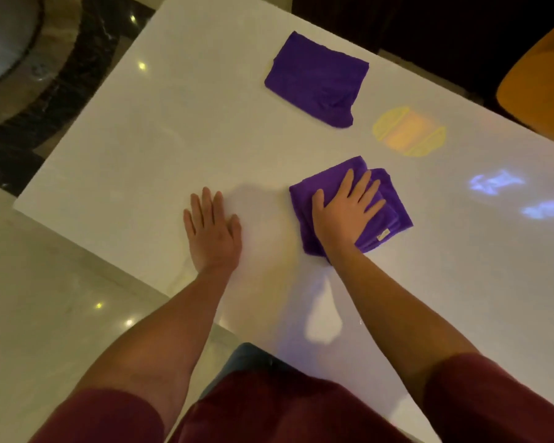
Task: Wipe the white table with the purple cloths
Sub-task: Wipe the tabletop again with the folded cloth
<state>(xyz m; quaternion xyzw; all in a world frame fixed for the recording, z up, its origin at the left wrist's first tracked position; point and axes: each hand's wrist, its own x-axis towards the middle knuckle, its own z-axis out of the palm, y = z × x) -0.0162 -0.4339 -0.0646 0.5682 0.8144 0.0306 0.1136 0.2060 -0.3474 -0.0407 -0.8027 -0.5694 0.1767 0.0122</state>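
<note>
Right hand [343, 212] flat on folded purple cloth [387, 199] (soft), glossy white table [147, 148]

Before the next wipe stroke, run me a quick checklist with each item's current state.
1. Right hand flat on the near purple cloth: ok.
2. Near cloth folded and lying flat on the white table: ok.
3. Left hand on a cloth: not ok, it rests bare on the table.
4. Second purple cloth unused at the far side, apart from both hands: ok.
5. Path ahead free of objects: ok, only coloured light patches.
6. Dirt left on the surface: cannot tell.
</note>
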